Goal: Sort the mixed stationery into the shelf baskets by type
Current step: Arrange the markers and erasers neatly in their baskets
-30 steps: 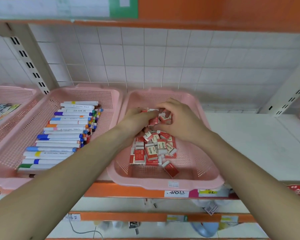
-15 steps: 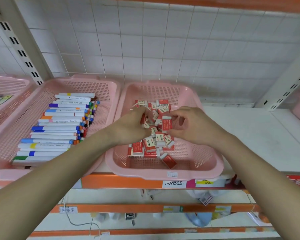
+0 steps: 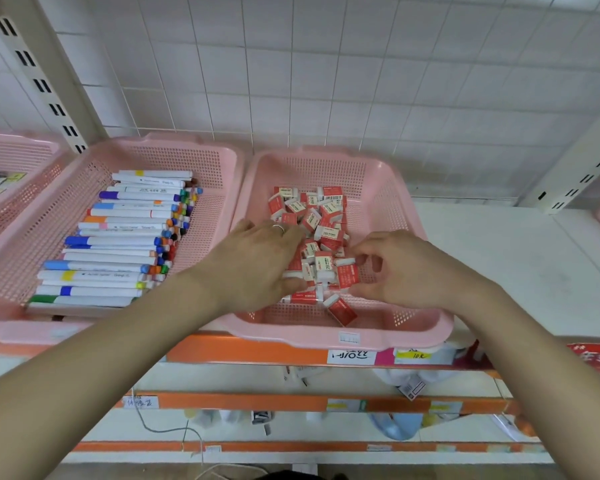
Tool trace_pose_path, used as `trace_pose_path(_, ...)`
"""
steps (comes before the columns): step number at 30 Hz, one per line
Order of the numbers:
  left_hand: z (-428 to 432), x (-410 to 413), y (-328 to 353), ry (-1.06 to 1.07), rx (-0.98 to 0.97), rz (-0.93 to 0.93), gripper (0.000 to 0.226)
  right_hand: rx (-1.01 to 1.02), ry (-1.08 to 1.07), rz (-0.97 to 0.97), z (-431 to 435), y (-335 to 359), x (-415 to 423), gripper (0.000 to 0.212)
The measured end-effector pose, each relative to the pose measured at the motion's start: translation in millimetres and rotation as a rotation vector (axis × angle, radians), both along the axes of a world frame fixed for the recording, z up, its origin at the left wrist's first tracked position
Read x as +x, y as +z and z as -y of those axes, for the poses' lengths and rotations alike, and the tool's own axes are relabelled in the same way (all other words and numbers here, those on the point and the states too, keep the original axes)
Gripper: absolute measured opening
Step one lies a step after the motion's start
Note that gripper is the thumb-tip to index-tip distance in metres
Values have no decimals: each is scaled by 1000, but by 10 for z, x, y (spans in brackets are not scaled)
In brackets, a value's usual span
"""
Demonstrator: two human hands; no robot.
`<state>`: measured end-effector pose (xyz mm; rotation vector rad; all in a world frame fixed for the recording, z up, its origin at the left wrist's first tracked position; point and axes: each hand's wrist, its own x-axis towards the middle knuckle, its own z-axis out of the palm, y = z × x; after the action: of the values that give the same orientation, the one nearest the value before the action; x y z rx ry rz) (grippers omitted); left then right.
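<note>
Where the shelf (image 3: pixel 499 258) carries two pink baskets side by side, contents as follows. L basket (image 3: pixel 25 258) — markers (image 3: pixel 118 237), laid crosswise in a stack. R basket (image 3: pixel 388 202) — erasers (image 3: pixel 312 216), red/white, loose heap. L hand (image 3: pixel 257 265): palm down, fingers near straight, resting on heap's left side, ring on one finger. R hand (image 3: pixel 406 268): fingers curled, thumb & forefinger pinching one eraser (image 3: pixel 347 276) at heap's right edge.
</note>
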<state>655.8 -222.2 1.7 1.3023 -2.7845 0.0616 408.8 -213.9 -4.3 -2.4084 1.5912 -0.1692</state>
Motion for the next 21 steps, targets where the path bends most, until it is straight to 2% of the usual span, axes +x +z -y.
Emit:
trace_pose_path(4, -91, 38, -8, 21, -1, 43, 63, 100, 46, 16, -85, -39, 29, 44)
trace_pose_path(11, -68, 51, -123, 154, 54, 36, 36, 117, 39, -130, -89, -108, 77, 38)
trace_pose_path(16, 6, 28, -204, 249, 16, 51, 46, 106, 9, -184, -107, -152, 97, 40)
trace_pose_path(21, -9, 30, -256, 255, -45, 50, 47, 86, -3, -192, -122, -174, 107, 40)
